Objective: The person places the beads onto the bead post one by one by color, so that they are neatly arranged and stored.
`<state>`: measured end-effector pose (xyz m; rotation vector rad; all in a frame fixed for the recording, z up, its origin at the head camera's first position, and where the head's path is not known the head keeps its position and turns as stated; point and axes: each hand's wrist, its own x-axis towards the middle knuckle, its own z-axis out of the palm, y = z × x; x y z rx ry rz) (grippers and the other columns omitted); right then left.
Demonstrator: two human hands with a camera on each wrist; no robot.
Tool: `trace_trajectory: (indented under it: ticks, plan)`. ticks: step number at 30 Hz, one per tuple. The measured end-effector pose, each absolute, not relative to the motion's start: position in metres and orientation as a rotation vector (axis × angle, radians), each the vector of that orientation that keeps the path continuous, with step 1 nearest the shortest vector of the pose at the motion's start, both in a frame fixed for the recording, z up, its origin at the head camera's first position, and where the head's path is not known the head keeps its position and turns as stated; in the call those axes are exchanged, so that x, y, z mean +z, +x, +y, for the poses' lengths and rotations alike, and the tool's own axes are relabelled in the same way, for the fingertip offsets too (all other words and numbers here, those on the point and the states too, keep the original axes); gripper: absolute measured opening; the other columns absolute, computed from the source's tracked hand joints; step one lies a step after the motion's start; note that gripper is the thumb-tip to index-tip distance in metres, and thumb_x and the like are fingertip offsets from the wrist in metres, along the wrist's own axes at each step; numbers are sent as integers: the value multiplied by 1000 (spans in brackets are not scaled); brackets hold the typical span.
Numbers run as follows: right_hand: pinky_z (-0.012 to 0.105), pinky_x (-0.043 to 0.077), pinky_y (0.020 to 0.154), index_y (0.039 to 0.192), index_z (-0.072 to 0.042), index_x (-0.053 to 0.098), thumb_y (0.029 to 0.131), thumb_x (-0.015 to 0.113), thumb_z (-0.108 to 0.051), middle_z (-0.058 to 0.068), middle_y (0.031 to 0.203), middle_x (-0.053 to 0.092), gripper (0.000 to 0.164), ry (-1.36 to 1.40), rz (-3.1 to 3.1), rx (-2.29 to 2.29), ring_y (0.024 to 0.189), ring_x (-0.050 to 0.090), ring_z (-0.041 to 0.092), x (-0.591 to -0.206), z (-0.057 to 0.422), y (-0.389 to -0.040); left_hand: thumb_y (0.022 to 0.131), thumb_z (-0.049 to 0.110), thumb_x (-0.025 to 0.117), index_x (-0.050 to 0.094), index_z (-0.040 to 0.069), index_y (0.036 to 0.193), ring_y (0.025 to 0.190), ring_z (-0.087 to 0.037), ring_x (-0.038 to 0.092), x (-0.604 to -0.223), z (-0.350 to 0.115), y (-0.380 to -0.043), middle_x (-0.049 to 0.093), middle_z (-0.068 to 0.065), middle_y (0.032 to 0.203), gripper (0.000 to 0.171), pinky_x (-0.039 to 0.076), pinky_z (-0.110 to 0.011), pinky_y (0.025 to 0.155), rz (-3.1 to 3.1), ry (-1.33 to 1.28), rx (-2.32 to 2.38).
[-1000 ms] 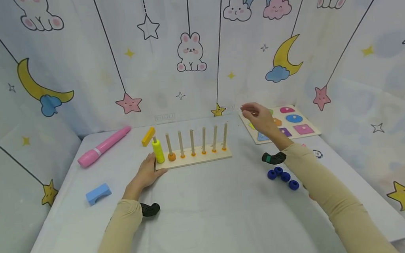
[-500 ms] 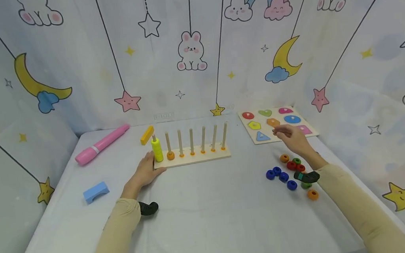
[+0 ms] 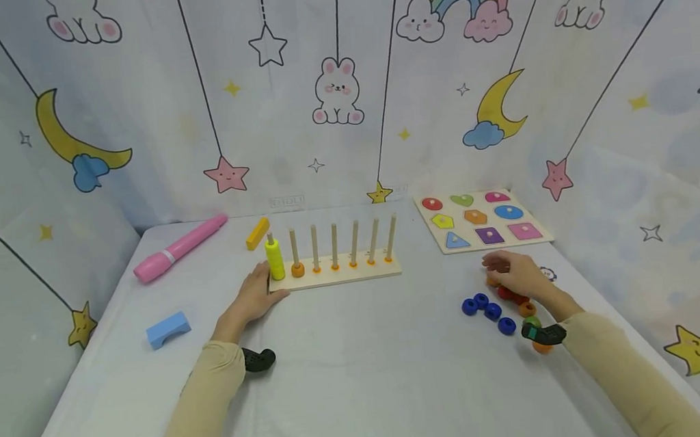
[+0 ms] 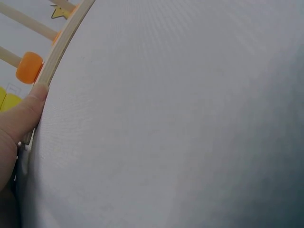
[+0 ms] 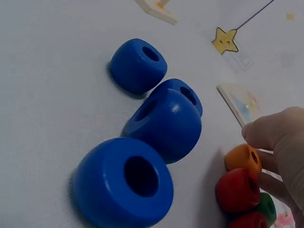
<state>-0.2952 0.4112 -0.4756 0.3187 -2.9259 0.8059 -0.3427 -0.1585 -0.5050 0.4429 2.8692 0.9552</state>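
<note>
My left hand (image 3: 251,300) holds the left end of a wooden peg board (image 3: 342,278), its thumb (image 4: 29,107) along the front edge. Yellow beads (image 3: 274,260) fill the leftmost peg, and one orange bead (image 3: 298,270) sits low on the second. Over the loose beads at the right, my right hand (image 3: 521,278) reaches down with relaxed fingers. In the right wrist view, its thumb is just above an orange bead (image 5: 241,157) and its other fingers are behind it. Red beads (image 5: 236,191) and a green bead (image 5: 267,208) lie alongside, partly hidden by the hand in the head view.
Several blue beads (image 3: 492,311) lie left of my right hand. A shape puzzle board (image 3: 481,235) lies behind it. Toward the left are a pink microphone-shaped toy (image 3: 182,248), a yellow block (image 3: 257,233) and a blue arched block (image 3: 168,329). A patterned curtain (image 3: 293,127) backs the table.
My right hand has come from beside the puzzle board, across its front part, to the right and nearer me, down to the loose beads. My left hand stays on the peg board.
</note>
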Motion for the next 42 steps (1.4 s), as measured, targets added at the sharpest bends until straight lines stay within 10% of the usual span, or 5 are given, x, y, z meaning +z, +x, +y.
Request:
trace_trajectory:
  ticks: [20, 42]
  plan:
    - [50, 53, 84, 125, 0, 54, 88, 67, -12, 17, 107, 66, 41, 359, -2898, 765, 97, 63, 34, -476, 401, -290, 91, 34, 63, 15, -4, 148, 140, -42, 9, -513, -158, -339, 16, -27, 152, 84, 7, -54, 114, 2854, 456, 987]
    - [39, 51, 90, 125, 0, 54, 89, 64, -3, 15, 112, 63, 37, 652, -2494, 933, 104, 61, 27, -383, 259, -359, 91, 33, 63, 12, -4, 149, 140, -42, 8, -504, -159, -342, 15, -27, 152, 85, 7, -54, 114, 2860, 450, 967]
